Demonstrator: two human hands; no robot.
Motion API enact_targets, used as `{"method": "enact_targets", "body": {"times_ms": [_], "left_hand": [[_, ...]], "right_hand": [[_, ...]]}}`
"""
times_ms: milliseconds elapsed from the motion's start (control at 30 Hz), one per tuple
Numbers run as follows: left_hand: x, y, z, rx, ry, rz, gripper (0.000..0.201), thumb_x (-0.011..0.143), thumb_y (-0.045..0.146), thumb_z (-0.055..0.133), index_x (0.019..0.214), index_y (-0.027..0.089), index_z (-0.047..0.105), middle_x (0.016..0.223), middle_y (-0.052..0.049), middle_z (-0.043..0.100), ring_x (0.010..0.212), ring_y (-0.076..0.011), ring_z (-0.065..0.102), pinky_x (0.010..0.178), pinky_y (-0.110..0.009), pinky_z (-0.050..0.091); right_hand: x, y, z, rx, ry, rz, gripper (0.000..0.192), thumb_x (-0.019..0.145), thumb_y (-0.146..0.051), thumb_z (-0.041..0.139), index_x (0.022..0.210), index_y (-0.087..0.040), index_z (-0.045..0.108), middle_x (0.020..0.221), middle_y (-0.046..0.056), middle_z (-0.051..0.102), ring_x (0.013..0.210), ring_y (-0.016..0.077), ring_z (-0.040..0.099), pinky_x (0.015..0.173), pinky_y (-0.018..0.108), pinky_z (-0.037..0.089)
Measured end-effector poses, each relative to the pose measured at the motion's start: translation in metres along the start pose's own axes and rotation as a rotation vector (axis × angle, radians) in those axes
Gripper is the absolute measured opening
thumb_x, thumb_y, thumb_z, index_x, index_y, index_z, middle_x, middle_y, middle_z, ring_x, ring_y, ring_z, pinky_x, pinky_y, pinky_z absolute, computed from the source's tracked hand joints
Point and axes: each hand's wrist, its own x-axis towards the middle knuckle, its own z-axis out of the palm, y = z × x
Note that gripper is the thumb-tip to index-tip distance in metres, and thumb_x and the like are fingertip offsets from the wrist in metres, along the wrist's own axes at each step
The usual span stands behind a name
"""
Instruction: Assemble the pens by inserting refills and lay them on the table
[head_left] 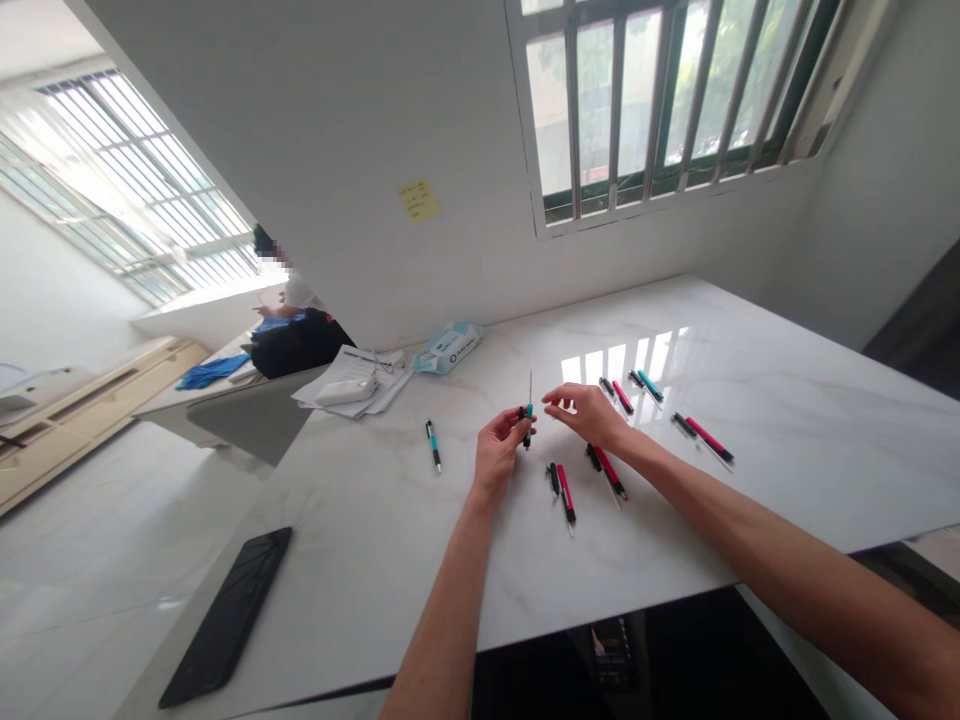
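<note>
The left hand's (pixel 501 448) grip is closed on a teal pen part (pixel 529 412), held upright above the desk (pixel 375 560) with a thin refill (pixel 531 384) standing out of its top; a small black piece is pinched beside it. The right hand's (pixel 581 410) grip is loosely open, fingers curved toward the pen part, with a narrow gap between the two hands.

Close below, a red pen barrel (pixel 566 493) lies with its black piece and refill, and another red barrel (pixel 610 470) lies just left of the right forearm. Beyond that forearm, a third red barrel (pixel 622 396) and a teal barrel (pixel 650 385) sit near each other, and a longer red one (pixel 709 437) rests farther right, well inside the desk's right edge.

To the left, a whole teal-and-black pen (pixel 433 446) lies apart, with a broad stretch of marble between it and the black tablet-like slab (pixel 229 615) along the left edge. Papers (pixel 390 385) carrying a white device (pixel 346 390) reach the far-left edge; a wipes packet (pixel 448 348) lies beside them, near the wall. Both forearms cross the near edge, with a phone (pixel 613 650) below it.
</note>
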Motion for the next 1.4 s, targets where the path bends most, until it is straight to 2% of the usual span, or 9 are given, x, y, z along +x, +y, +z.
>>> {"method": "enact_targets", "body": {"times_ms": [133, 233, 333, 500, 667, 767, 867, 1167, 1400], "left_hand": [[0.003, -0.004, -0.002, -0.027, 0.054, 0.021, 0.049, 0.073, 0.047, 0.088, 0.112, 0.018, 0.077, 0.106, -0.011, 0.079, 0.082, -0.0164, 0.071, 0.085, -0.034, 0.055], [0.007, -0.008, -0.004, 0.093, 0.130, 0.105, 0.043, 0.076, 0.046, 0.086, 0.108, 0.018, 0.079, 0.100, -0.009, 0.079, 0.080, -0.0153, 0.068, 0.082, -0.031, 0.054], [0.009, -0.013, -0.008, 0.270, 0.191, 0.179, 0.035, 0.080, 0.044, 0.081, 0.105, 0.020, 0.081, 0.100, -0.007, 0.079, 0.081, -0.0158, 0.067, 0.080, -0.029, 0.053], [0.008, -0.015, -0.014, 0.401, 0.217, 0.156, 0.030, 0.083, 0.041, 0.077, 0.107, 0.022, 0.082, 0.104, -0.007, 0.080, 0.081, -0.0170, 0.068, 0.079, -0.029, 0.053], [0.005, -0.009, -0.013, 0.546, 0.260, 0.173, 0.022, 0.086, 0.034, 0.073, 0.103, 0.025, 0.083, 0.104, -0.006, 0.080, 0.081, -0.0182, 0.067, 0.079, -0.030, 0.052], [0.003, -0.007, -0.012, 0.569, 0.253, 0.209, 0.019, 0.085, 0.029, 0.072, 0.100, 0.027, 0.083, 0.105, -0.005, 0.080, 0.087, -0.0198, 0.068, 0.088, -0.033, 0.053], [0.002, -0.006, -0.010, 0.587, 0.243, 0.216, 0.018, 0.086, 0.027, 0.071, 0.099, 0.027, 0.083, 0.105, -0.005, 0.080, 0.090, -0.0208, 0.068, 0.092, -0.035, 0.052], [0.001, -0.003, -0.009, 0.585, 0.220, 0.228, 0.017, 0.085, 0.025, 0.071, 0.097, 0.027, 0.083, 0.105, -0.005, 0.080, 0.092, -0.0213, 0.069, 0.093, -0.036, 0.053], [0.001, -0.006, -0.009, 0.564, 0.189, 0.230, 0.018, 0.085, 0.022, 0.070, 0.096, 0.027, 0.083, 0.105, -0.005, 0.080, 0.095, -0.0217, 0.069, 0.095, -0.037, 0.053]], "right_hand": [[0.005, 0.010, 0.005, -0.440, -0.034, -0.003, 0.016, 0.095, -0.035, 0.071, 0.095, -0.023, 0.082, 0.095, 0.012, 0.077, 0.096, 0.0282, 0.064, 0.083, 0.039, 0.049], [0.008, 0.011, 0.009, -0.540, -0.103, -0.029, 0.014, 0.095, -0.027, 0.069, 0.092, -0.022, 0.082, 0.093, 0.012, 0.077, 0.094, 0.0274, 0.063, 0.080, 0.036, 0.048], [0.007, 0.008, 0.012, -0.549, -0.146, -0.069, 0.018, 0.096, -0.018, 0.064, 0.089, -0.022, 0.080, 0.091, 0.012, 0.076, 0.094, 0.0270, 0.062, 0.080, 0.035, 0.047], [0.005, 0.003, 0.009, -0.504, -0.177, -0.068, 0.017, 0.095, -0.013, 0.059, 0.093, -0.018, 0.076, 0.094, 0.013, 0.076, 0.096, 0.0275, 0.061, 0.082, 0.036, 0.046], [0.005, 0.006, -0.007, -0.331, -0.091, -0.060, 0.017, 0.101, -0.018, 0.055, 0.096, -0.019, 0.071, 0.098, 0.010, 0.076, 0.096, 0.0257, 0.061, 0.085, 0.036, 0.045], [0.006, 0.011, -0.017, -0.279, -0.022, -0.051, 0.017, 0.102, -0.017, 0.054, 0.098, -0.020, 0.070, 0.098, 0.009, 0.075, 0.095, 0.0240, 0.060, 0.082, 0.034, 0.045], [0.007, 0.015, -0.023, -0.279, -0.018, -0.039, 0.017, 0.103, -0.017, 0.053, 0.097, -0.020, 0.069, 0.094, 0.008, 0.074, 0.093, 0.0232, 0.060, 0.078, 0.033, 0.043], [0.008, 0.014, -0.027, -0.299, -0.025, -0.025, 0.017, 0.103, -0.020, 0.054, 0.097, -0.020, 0.070, 0.097, 0.008, 0.073, 0.094, 0.0225, 0.061, 0.075, 0.031, 0.041], [0.006, 0.009, -0.027, -0.282, -0.019, -0.032, 0.017, 0.102, -0.020, 0.054, 0.097, -0.020, 0.071, 0.098, 0.009, 0.073, 0.087, 0.0204, 0.062, 0.073, 0.031, 0.042]]}}
